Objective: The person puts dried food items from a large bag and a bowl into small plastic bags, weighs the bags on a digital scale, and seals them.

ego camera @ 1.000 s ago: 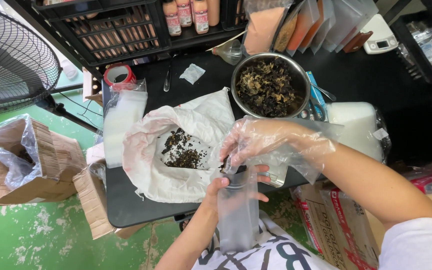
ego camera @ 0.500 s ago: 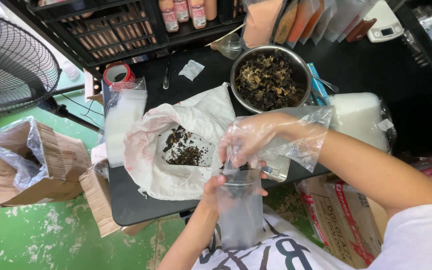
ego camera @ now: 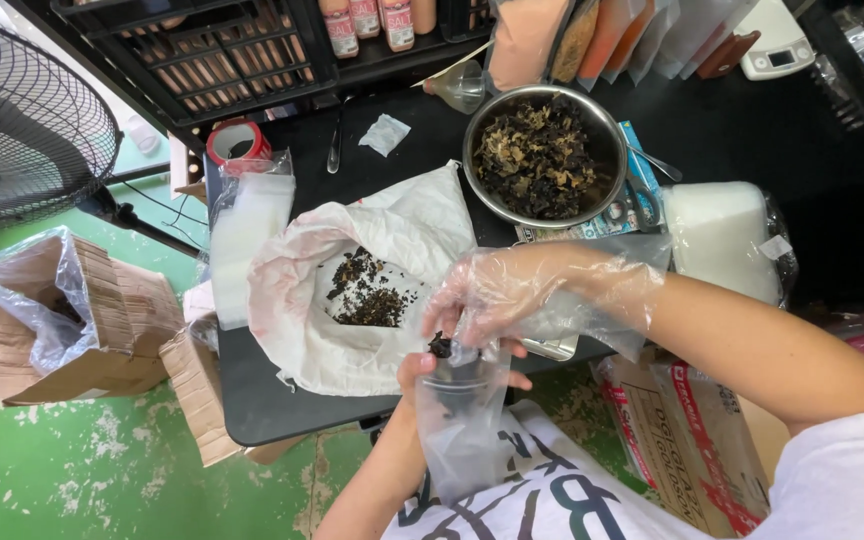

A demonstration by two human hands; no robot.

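My left hand (ego camera: 422, 368) grips the mouth of a small clear plastic pouch (ego camera: 462, 425) that hangs down over my lap. My right hand (ego camera: 492, 295), inside a loose clear plastic glove, pinches a dark clump of dried bits (ego camera: 441, 346) right at the pouch's mouth. Just beyond lies a big open white plastic bag (ego camera: 302, 300) with a small pile of dark dried material (ego camera: 367, 295) inside it. A steel bowl (ego camera: 542, 155) full of dark and tan dried pieces stands farther back on the black table (ego camera: 252, 400).
A stack of clear bags (ego camera: 242, 235) and a red tape roll (ego camera: 237, 140) lie at the table's left. A white block in plastic (ego camera: 722, 235) sits at right. Cardboard boxes (ego camera: 82, 310) and a fan (ego camera: 22, 110) stand on the green floor at left; a black crate rack (ego camera: 202, 50) behind.
My gloved right hand has come down to the pouch's mouth with a dark clump. My left hand keeps its hold on the pouch.
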